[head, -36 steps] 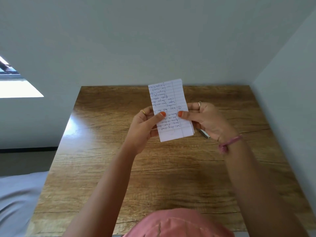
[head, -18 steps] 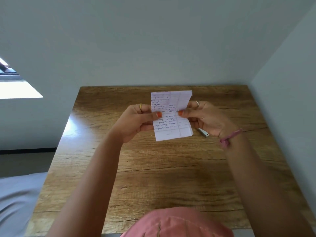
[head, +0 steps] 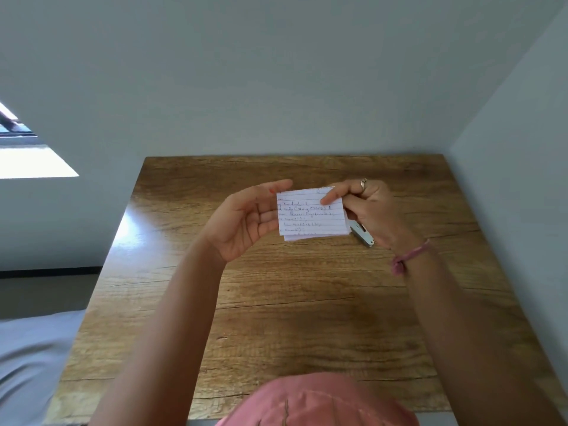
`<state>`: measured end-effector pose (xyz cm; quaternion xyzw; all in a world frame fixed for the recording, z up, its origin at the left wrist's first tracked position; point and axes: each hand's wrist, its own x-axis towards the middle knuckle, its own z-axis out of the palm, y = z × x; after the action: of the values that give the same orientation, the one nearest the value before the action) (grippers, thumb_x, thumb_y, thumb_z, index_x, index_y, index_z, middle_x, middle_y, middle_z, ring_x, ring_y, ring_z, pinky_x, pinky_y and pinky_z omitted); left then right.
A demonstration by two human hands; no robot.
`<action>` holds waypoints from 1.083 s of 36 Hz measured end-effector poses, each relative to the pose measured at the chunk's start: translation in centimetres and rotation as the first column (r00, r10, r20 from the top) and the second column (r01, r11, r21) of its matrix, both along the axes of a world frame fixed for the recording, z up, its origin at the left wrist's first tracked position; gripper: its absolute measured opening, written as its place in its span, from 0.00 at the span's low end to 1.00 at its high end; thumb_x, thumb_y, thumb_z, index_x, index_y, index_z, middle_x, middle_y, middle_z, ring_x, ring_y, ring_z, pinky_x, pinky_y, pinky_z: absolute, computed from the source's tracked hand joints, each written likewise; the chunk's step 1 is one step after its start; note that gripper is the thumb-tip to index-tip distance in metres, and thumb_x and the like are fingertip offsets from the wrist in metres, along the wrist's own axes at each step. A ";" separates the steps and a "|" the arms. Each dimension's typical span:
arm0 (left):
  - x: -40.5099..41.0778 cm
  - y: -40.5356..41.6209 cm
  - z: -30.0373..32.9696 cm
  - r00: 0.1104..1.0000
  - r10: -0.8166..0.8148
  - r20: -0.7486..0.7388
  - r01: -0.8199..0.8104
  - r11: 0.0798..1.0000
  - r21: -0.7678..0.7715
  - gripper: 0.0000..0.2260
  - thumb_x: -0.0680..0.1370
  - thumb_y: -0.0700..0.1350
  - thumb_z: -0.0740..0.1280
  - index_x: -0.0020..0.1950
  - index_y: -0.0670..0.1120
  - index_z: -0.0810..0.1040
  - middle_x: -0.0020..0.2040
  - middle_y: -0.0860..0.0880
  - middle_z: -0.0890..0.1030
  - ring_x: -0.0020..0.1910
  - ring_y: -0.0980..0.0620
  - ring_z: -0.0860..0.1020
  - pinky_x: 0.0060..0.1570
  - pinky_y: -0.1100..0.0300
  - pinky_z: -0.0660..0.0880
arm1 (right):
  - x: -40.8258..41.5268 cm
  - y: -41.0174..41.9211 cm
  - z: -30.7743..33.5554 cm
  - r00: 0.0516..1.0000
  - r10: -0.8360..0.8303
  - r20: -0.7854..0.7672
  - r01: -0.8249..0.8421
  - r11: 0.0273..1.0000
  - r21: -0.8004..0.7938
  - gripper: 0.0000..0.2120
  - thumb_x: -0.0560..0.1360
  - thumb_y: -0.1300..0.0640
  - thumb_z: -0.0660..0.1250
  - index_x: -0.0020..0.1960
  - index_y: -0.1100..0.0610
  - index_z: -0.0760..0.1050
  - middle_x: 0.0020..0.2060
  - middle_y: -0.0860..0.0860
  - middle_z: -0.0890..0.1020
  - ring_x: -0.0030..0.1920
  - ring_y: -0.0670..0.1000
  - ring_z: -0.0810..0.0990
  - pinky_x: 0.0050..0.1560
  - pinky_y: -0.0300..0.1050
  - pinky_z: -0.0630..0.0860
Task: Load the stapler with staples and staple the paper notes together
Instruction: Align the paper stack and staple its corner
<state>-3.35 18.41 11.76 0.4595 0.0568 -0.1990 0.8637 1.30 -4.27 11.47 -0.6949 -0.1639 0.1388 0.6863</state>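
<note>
Since the last frame we've opened our left hand (head: 246, 219), palm up, fingertips at the left edge of the paper notes (head: 312, 215), now folded short. Right hand (head: 373, 210) pinches their top-right corner above the table (head: 307, 302); metal stapler (head: 362, 234) sits beneath it.

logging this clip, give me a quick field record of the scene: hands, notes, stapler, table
left hand: open, palm toward the notes, fingers at their left edge
right hand: pinching the notes at the top right, ring on one finger, pink band on the wrist
paper notes: small lined stack with handwriting, held above the table, edges slightly uneven
stapler: metal piece showing under the right hand, mostly hidden
table: wooden, set against the wall
stapled: cannot tell
</note>
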 end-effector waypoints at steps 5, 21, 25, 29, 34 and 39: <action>-0.4 -1.1 -0.2 0.997 0.022 -0.080 -0.020 1.000 0.017 0.18 0.71 0.49 0.72 0.57 0.39 0.81 0.54 0.37 0.83 0.49 0.46 0.85 0.41 0.61 0.81 | 0.1 0.0 -0.2 0.999 -0.025 0.020 0.025 1.000 0.012 0.24 0.77 0.73 0.58 0.33 0.53 0.83 0.42 0.46 0.86 0.47 0.49 0.84 0.39 0.37 0.80; -0.8 -1.8 -0.5 0.970 0.245 -0.011 -0.232 0.931 0.281 0.12 0.69 0.42 0.75 0.49 0.37 0.83 0.45 0.40 0.86 0.41 0.48 0.86 0.32 0.63 0.80 | 0.8 -0.7 -0.8 0.984 0.111 -0.137 -0.106 0.994 0.039 0.20 0.78 0.68 0.55 0.44 0.55 0.84 0.52 0.52 0.85 0.53 0.53 0.83 0.45 0.42 0.80; -0.7 -2.2 -0.3 0.977 0.211 0.037 -0.211 0.916 0.341 0.09 0.72 0.40 0.74 0.50 0.38 0.83 0.45 0.41 0.86 0.43 0.47 0.85 0.36 0.62 0.80 | 1.4 -0.6 0.3 0.977 0.162 -0.137 -0.182 0.973 -0.145 0.12 0.77 0.50 0.61 0.54 0.49 0.82 0.53 0.50 0.85 0.54 0.52 0.83 0.52 0.50 0.79; -0.6 -2.7 -0.1 0.982 0.177 0.065 -0.188 0.901 0.390 0.08 0.72 0.40 0.74 0.48 0.39 0.84 0.44 0.42 0.86 0.43 0.47 0.85 0.36 0.61 0.80 | 1.7 0.8 1.0 0.980 0.189 -0.061 -0.198 0.905 -0.376 0.16 0.69 0.39 0.70 0.51 0.47 0.83 0.46 0.51 0.86 0.51 0.59 0.82 0.55 0.61 0.77; -0.6 -2.7 0.0 0.983 0.161 0.093 -0.185 0.874 0.449 0.09 0.71 0.42 0.75 0.48 0.39 0.84 0.44 0.42 0.86 0.44 0.46 0.85 0.37 0.60 0.81 | 1.9 1.8 1.2 0.980 0.191 -0.052 -0.196 0.899 -0.391 0.10 0.70 0.47 0.73 0.47 0.50 0.85 0.42 0.48 0.87 0.45 0.48 0.84 0.46 0.42 0.80; -0.6 -2.8 -0.1 0.981 0.161 0.105 -0.192 0.850 0.491 0.10 0.70 0.45 0.75 0.46 0.40 0.84 0.42 0.44 0.86 0.42 0.48 0.86 0.35 0.61 0.80 | 1.8 2.2 0.9 0.986 0.133 -0.099 -0.159 0.930 -0.331 0.10 0.65 0.49 0.77 0.42 0.52 0.84 0.39 0.49 0.87 0.41 0.46 0.84 0.42 0.39 0.80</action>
<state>-3.99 15.59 11.71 0.6656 0.1222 -0.0835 0.7315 3.07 -2.06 12.39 -0.7824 -0.1630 0.2415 0.5505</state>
